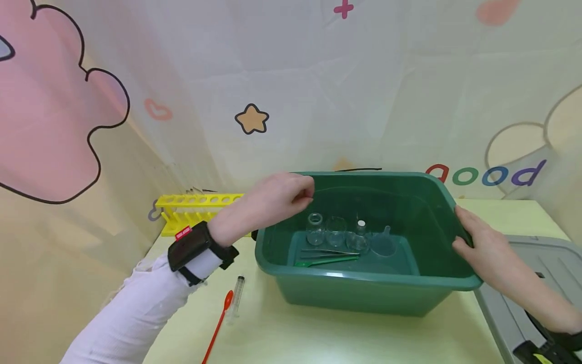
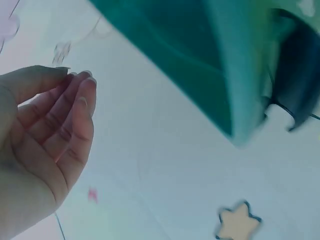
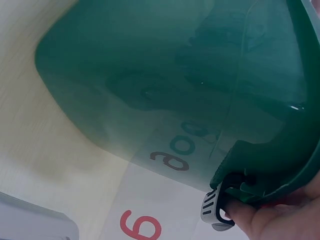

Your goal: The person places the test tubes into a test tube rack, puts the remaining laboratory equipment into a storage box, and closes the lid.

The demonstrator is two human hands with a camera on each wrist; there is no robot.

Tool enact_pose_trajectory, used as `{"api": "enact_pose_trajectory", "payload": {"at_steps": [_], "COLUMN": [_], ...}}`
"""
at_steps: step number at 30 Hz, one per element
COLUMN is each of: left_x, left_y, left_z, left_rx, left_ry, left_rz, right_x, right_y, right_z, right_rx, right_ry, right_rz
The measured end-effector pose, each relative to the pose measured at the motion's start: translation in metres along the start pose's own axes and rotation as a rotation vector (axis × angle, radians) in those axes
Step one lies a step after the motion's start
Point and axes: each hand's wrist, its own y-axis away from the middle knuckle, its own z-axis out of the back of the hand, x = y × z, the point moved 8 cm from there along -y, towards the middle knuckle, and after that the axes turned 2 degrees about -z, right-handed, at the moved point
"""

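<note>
My right hand (image 1: pixel 493 253) grips the right rim of a green plastic tub (image 1: pixel 354 298), its thumb inside the wall. In the right wrist view, the fingers (image 3: pixel 241 212) curl under the rim beside a grey-and-black handle latch (image 3: pixel 215 206). Over the tub's far left rim, my left hand (image 1: pixel 282 194) hangs in the air with loosely bent fingers; in the left wrist view, nothing shows between thumb and fingertips. On the tub's floor sit a glass jar (image 1: pixel 315 230), a beaker (image 1: pixel 335 232), a white-capped glass bottle (image 1: pixel 359 240), a clear funnel-like piece (image 1: pixel 384 244), metal tweezers (image 1: pixel 327 252) and a green spoon (image 1: pixel 325 261).
Left of the tub stands a yellow test tube rack (image 1: pixel 182 215). A red long-handled spoon (image 1: pixel 223 316) and a clear syringe (image 1: pixel 237 296) lie on the pale table (image 1: pixel 364 338) in front. A grey lid (image 1: pixel 550 258) lies at the right. A printed curtain (image 1: pixel 318 111) hangs behind.
</note>
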Motion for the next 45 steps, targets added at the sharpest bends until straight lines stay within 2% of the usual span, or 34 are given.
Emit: {"api": "enact_pose_trajectory", "payload": {"at_steps": [2, 5, 8, 11, 15, 18, 22, 28, 32, 40, 45], "left_x": [0.01, 0.029, 0.047, 0.063, 0.08, 0.086, 0.088, 0.088, 0.086, 0.086, 0.087], "left_y": [0.017, 0.044, 0.068, 0.089, 0.113, 0.132, 0.157, 0.193, 0.208, 0.224, 0.232], "left_z": [0.005, 0.006, 0.002, -0.007, -0.026, -0.041, -0.063, -0.098, -0.114, -0.142, -0.151], "left_rx": [-0.055, -0.107, -0.14, -0.142, -0.093, -0.047, 0.022, 0.159, 0.182, 0.251, 0.247], "left_ry": [0.026, 0.06, 0.089, 0.097, 0.082, 0.069, 0.051, 0.028, 0.036, 0.057, 0.091], "left_rz": [0.051, 0.146, 0.217, 0.273, 0.337, 0.387, 0.461, 0.585, 0.622, 0.732, 0.78], "right_x": [0.001, 0.002, 0.002, 0.001, 0.0, 0.001, 0.001, 0.001, 0.0, 0.001, 0.001], "right_y": [-0.001, -0.001, -0.002, -0.002, -0.001, -0.001, -0.001, -0.001, -0.001, -0.001, -0.001], "right_z": [0.001, 0.002, 0.002, 0.001, 0.0, -0.001, -0.001, -0.001, 0.0, 0.001, 0.002], "right_rx": [-0.003, -0.004, -0.001, 0.004, 0.006, 0.007, 0.005, 0.0, 0.002, -0.002, -0.012], "right_ry": [0.004, 0.007, 0.005, 0.008, 0.016, 0.014, 0.017, 0.023, 0.031, 0.024, 0.031], "right_rz": [0.001, 0.006, 0.008, 0.001, -0.011, -0.012, -0.01, 0.002, -0.001, 0.005, 0.012]}}
